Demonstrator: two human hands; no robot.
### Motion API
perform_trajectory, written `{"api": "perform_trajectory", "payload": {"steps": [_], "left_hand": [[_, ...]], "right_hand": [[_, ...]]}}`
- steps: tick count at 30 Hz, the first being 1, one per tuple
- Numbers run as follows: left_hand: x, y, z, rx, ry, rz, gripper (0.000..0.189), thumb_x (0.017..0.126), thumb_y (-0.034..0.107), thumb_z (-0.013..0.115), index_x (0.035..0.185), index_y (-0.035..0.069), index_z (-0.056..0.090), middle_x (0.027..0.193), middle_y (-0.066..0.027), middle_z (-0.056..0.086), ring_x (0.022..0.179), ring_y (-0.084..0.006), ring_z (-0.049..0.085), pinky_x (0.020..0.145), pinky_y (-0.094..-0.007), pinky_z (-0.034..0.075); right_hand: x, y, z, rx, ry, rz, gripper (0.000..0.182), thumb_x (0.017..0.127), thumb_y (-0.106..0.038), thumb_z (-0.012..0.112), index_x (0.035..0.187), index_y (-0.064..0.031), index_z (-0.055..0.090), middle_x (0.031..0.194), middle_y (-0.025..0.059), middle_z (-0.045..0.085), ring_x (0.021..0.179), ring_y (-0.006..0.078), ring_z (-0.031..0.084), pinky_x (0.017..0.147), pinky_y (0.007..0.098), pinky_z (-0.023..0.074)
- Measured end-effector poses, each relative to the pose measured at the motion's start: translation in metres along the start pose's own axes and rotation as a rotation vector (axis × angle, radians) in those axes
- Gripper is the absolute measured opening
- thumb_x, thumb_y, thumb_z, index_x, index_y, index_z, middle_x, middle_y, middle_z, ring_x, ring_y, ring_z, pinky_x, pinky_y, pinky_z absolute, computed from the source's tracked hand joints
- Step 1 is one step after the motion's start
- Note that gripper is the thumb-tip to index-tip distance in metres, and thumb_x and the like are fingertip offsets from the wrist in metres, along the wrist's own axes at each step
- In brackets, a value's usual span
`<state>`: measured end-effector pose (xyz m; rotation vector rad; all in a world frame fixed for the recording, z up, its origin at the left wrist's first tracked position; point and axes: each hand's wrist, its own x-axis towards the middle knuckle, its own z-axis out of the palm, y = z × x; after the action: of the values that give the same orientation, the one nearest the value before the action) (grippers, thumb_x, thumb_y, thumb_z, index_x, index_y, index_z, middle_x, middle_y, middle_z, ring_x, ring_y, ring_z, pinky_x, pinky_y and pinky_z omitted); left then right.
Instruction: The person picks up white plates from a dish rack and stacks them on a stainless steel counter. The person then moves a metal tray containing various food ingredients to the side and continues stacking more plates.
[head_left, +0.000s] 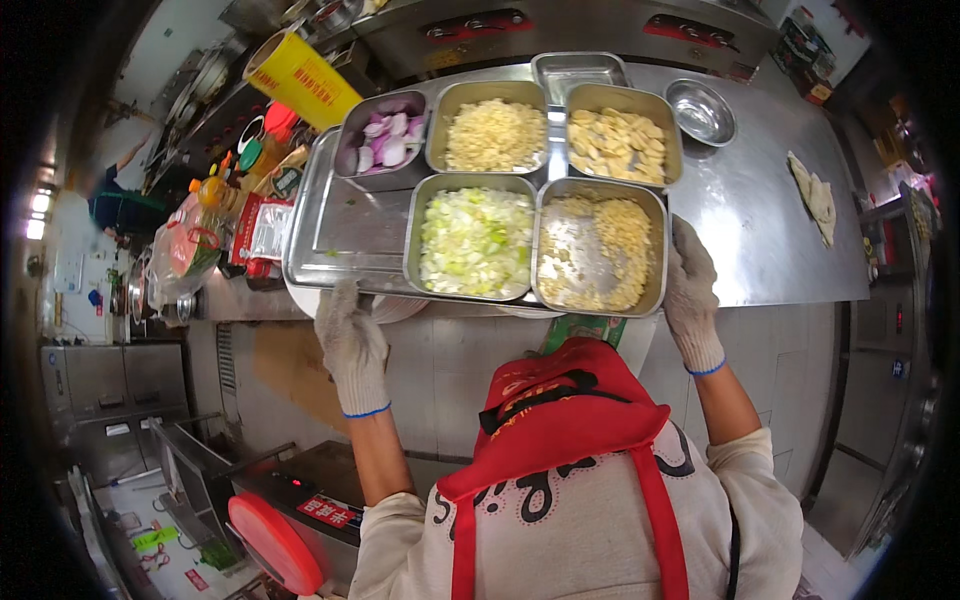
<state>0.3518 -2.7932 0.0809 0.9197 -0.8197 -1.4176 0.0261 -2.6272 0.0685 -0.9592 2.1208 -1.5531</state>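
Note:
My left hand (349, 337), in a knitted work glove, grips the front rim of a steel tray (360, 232) near its left corner. On the right my gloved right hand (691, 289) is at the tray's right end, against the side of a steel container holding minced garlic (622, 255); its fingertips are partly hidden. Beside that container stands one full of chopped scallion (476, 240). Behind are containers of cut red onion (390, 139), minced garlic (495, 135) and sliced garlic (619, 142). The tray's front edge overhangs white plates (394, 309).
Behind the tray are a steel pan (577, 71) and a steel bowl (701, 112). A cloth (812, 196) lies on the steel table (757, 255). Bottles (217, 191), packets and a yellow box (304, 79) crowd the left. Another person (120, 199) stands far left.

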Motion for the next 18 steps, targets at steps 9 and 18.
{"api": "perform_trajectory", "payload": {"steps": [9, 18], "left_hand": [[0.011, -0.077, 0.098, -0.06, -0.149, -0.259, 0.021, 0.083, -0.002, 0.052, 0.103, -0.002, 0.052, 0.095, -0.0067, 0.054, 0.086, -0.0163, 0.053, 0.08, -0.0286, 0.044], [0.091, -0.172, 0.116, -0.01, -0.219, -0.417, 0.014, 0.084, 0.007, 0.055, 0.095, -0.001, 0.054, 0.092, -0.0065, 0.054, 0.085, -0.0153, 0.052, 0.08, -0.0229, 0.043]], "right_hand": [[0.005, 0.037, -0.083, -0.032, 0.132, 0.03, 0.042, 0.089, -0.021, 0.049, 0.119, 0.0079, 0.046, 0.112, 0.0218, 0.056, 0.103, 0.027, 0.054, 0.088, 0.033, 0.0413], [0.073, 0.128, -0.045, -0.22, 0.234, -0.051, 0.032, 0.085, -0.023, 0.043, 0.105, -0.0005, 0.052, 0.087, 0.0236, 0.057, 0.077, 0.0345, 0.056, 0.07, 0.0392, 0.0443]]}}
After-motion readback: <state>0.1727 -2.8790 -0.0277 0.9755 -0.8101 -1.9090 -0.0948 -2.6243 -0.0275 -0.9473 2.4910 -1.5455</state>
